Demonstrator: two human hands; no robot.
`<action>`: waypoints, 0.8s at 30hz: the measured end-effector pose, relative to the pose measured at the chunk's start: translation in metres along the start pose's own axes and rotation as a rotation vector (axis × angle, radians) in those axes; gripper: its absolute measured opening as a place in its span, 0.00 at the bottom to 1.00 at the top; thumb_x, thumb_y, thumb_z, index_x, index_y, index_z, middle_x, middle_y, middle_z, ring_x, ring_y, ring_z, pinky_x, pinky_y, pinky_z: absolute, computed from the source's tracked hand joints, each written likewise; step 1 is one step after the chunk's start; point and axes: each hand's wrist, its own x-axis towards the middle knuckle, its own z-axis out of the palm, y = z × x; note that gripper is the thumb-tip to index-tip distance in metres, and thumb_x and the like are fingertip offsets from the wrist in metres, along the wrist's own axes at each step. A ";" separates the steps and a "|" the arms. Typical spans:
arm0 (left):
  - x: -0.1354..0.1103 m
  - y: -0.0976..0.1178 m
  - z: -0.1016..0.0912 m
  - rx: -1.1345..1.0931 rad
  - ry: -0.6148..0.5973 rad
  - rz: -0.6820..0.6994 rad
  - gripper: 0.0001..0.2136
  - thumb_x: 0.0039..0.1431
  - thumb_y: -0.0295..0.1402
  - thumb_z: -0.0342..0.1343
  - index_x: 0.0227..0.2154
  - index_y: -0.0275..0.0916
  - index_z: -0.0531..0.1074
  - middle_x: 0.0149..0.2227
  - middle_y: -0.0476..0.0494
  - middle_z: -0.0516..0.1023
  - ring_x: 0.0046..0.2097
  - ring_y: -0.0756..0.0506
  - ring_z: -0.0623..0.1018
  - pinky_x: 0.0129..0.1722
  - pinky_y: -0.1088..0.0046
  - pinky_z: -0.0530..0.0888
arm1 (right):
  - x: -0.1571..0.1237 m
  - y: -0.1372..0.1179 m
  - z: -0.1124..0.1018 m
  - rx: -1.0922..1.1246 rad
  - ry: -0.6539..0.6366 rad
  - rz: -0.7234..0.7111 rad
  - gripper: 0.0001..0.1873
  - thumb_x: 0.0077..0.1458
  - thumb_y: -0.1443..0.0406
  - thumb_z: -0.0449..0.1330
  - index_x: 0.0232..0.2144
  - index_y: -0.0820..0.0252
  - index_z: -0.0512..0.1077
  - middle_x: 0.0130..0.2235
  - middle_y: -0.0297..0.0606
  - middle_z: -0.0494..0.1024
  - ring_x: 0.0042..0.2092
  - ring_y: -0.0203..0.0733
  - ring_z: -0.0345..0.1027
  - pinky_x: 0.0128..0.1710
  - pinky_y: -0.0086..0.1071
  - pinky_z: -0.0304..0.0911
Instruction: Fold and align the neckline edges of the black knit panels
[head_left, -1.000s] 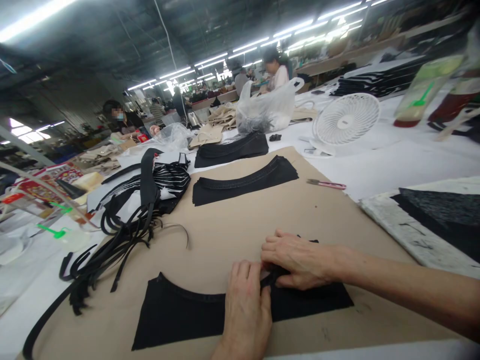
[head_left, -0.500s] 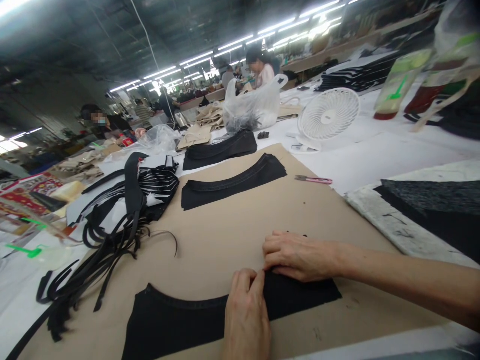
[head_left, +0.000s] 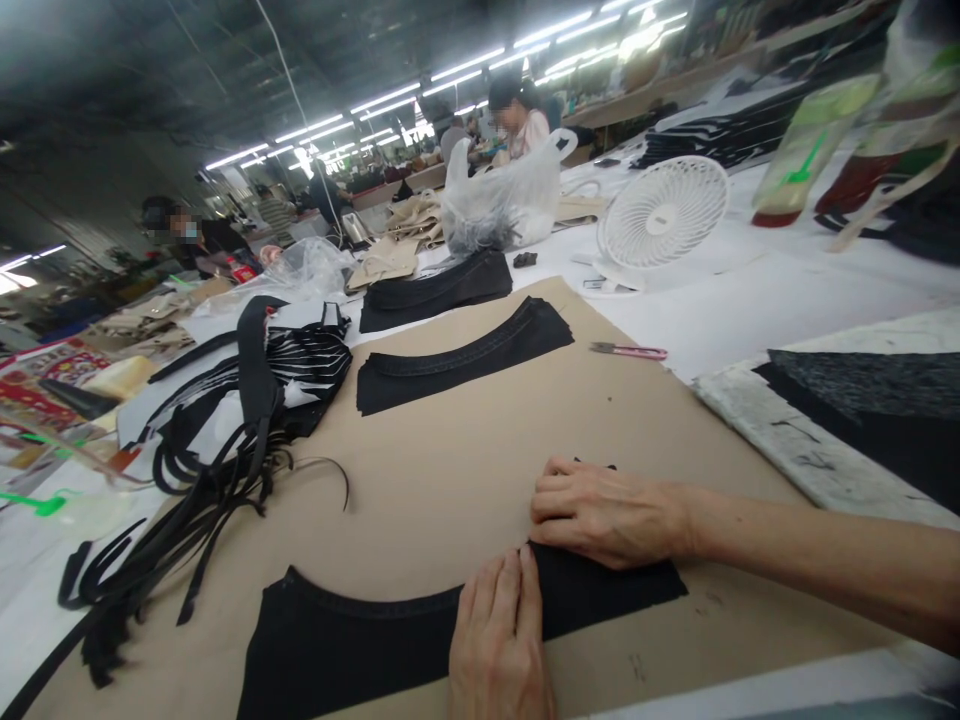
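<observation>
A black fabric piece (head_left: 352, 650) with a curved, folded-looking upper edge lies on a tan board (head_left: 450, 470) in front of me. My left hand (head_left: 499, 630) rests on its middle, fingers stretched out and lying flat, tips at the curved edge. Just right of it, my right hand (head_left: 607, 515) is closed with curled fingers on the same edge, hiding part of it. The fingertips of both hands nearly meet. Farther up the board is a stack of similar black pieces (head_left: 465, 360), with another stack (head_left: 439, 290) behind it.
Black strips (head_left: 255, 430) lie tangled at the left. Pink-handled thread snips (head_left: 628, 351) sit near the board's right edge. Behind stand a white fan (head_left: 660, 215), a plastic bag (head_left: 502, 195) and a bottle (head_left: 814, 150). A whitish slab (head_left: 795, 450) carries dark fabric. Other people work farther back.
My left hand's fingers have straightened and flattened onto the fabric from a more bent grip. My right hand stays at the edge, nearly unmoved. The view has shifted slightly.
</observation>
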 end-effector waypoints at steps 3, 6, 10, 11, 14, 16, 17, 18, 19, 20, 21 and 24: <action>-0.009 -0.002 0.002 0.010 0.067 0.025 0.25 0.57 0.18 0.42 0.57 0.35 0.66 0.52 0.41 0.75 0.54 0.43 0.72 0.54 0.64 0.67 | 0.000 0.001 -0.002 0.057 -0.007 0.055 0.09 0.63 0.70 0.50 0.42 0.59 0.69 0.37 0.39 0.72 0.38 0.44 0.63 0.42 0.38 0.52; -0.014 -0.008 0.002 -0.052 0.088 0.018 0.25 0.59 0.19 0.41 0.59 0.36 0.63 0.52 0.43 0.76 0.55 0.44 0.72 0.54 0.66 0.68 | 0.001 0.003 -0.007 0.139 -0.023 0.143 0.13 0.59 0.70 0.58 0.48 0.59 0.67 0.39 0.39 0.72 0.43 0.45 0.64 0.43 0.38 0.51; -0.009 -0.015 -0.004 -0.210 0.083 -0.084 0.21 0.62 0.22 0.45 0.58 0.38 0.63 0.49 0.45 0.77 0.56 0.46 0.70 0.52 0.69 0.71 | 0.001 0.006 -0.011 0.242 -0.033 0.211 0.13 0.55 0.71 0.63 0.43 0.58 0.69 0.40 0.37 0.73 0.44 0.45 0.65 0.43 0.38 0.51; -0.004 -0.016 -0.008 -0.248 0.082 -0.122 0.19 0.63 0.23 0.46 0.56 0.39 0.65 0.48 0.45 0.78 0.55 0.45 0.71 0.52 0.69 0.72 | 0.001 0.007 -0.011 0.256 -0.035 0.218 0.12 0.55 0.71 0.64 0.42 0.58 0.69 0.40 0.36 0.73 0.43 0.44 0.65 0.43 0.37 0.51; 0.022 -0.011 -0.019 -0.319 0.029 -0.238 0.16 0.62 0.25 0.50 0.52 0.41 0.69 0.45 0.43 0.77 0.50 0.44 0.73 0.49 0.65 0.73 | 0.001 0.007 -0.012 0.262 -0.043 0.224 0.11 0.53 0.71 0.66 0.38 0.58 0.70 0.38 0.34 0.73 0.43 0.43 0.66 0.43 0.36 0.51; 0.042 -0.004 -0.024 -0.365 -0.069 -0.288 0.16 0.59 0.23 0.51 0.48 0.41 0.71 0.43 0.43 0.75 0.47 0.44 0.74 0.46 0.64 0.74 | 0.001 0.007 -0.012 0.253 -0.042 0.223 0.10 0.53 0.72 0.66 0.36 0.58 0.71 0.37 0.33 0.73 0.42 0.41 0.66 0.42 0.36 0.52; 0.050 0.000 -0.025 -0.383 -0.122 -0.305 0.15 0.57 0.21 0.51 0.46 0.40 0.72 0.42 0.43 0.75 0.45 0.44 0.74 0.45 0.65 0.74 | 0.001 0.007 -0.012 0.247 -0.039 0.222 0.09 0.53 0.72 0.65 0.36 0.58 0.71 0.37 0.32 0.72 0.41 0.41 0.66 0.42 0.35 0.52; 0.057 0.004 -0.025 -0.394 -0.167 -0.315 0.15 0.56 0.19 0.50 0.43 0.40 0.73 0.40 0.44 0.74 0.43 0.44 0.74 0.44 0.65 0.74 | 0.000 0.007 -0.011 0.239 -0.034 0.220 0.09 0.53 0.72 0.65 0.36 0.58 0.71 0.37 0.32 0.72 0.41 0.41 0.66 0.41 0.35 0.52; 0.061 0.007 -0.024 -0.393 -0.198 -0.318 0.15 0.55 0.17 0.49 0.40 0.40 0.73 0.38 0.44 0.74 0.42 0.45 0.73 0.43 0.66 0.74 | -0.002 0.007 -0.010 0.231 -0.028 0.219 0.09 0.53 0.72 0.64 0.36 0.58 0.71 0.37 0.32 0.72 0.41 0.41 0.66 0.41 0.35 0.52; 0.063 0.009 -0.022 -0.382 -0.212 -0.310 0.16 0.55 0.16 0.47 0.38 0.40 0.73 0.37 0.44 0.73 0.41 0.45 0.73 0.43 0.66 0.74 | -0.004 0.007 -0.010 0.222 -0.020 0.217 0.08 0.54 0.72 0.64 0.36 0.58 0.71 0.37 0.33 0.72 0.41 0.41 0.66 0.41 0.35 0.52; 0.062 0.011 -0.020 -0.368 -0.211 -0.290 0.16 0.56 0.16 0.46 0.38 0.39 0.73 0.36 0.44 0.73 0.40 0.45 0.73 0.42 0.66 0.74 | -0.005 0.007 -0.009 0.211 -0.012 0.214 0.07 0.55 0.72 0.63 0.37 0.59 0.71 0.37 0.34 0.72 0.42 0.41 0.65 0.41 0.36 0.52; 0.053 0.014 -0.011 -0.316 -0.160 -0.183 0.17 0.59 0.17 0.42 0.42 0.37 0.73 0.36 0.43 0.72 0.39 0.45 0.72 0.40 0.68 0.73 | -0.011 0.007 -0.007 0.181 0.005 0.191 0.04 0.58 0.71 0.60 0.36 0.58 0.72 0.37 0.36 0.72 0.42 0.43 0.64 0.43 0.37 0.51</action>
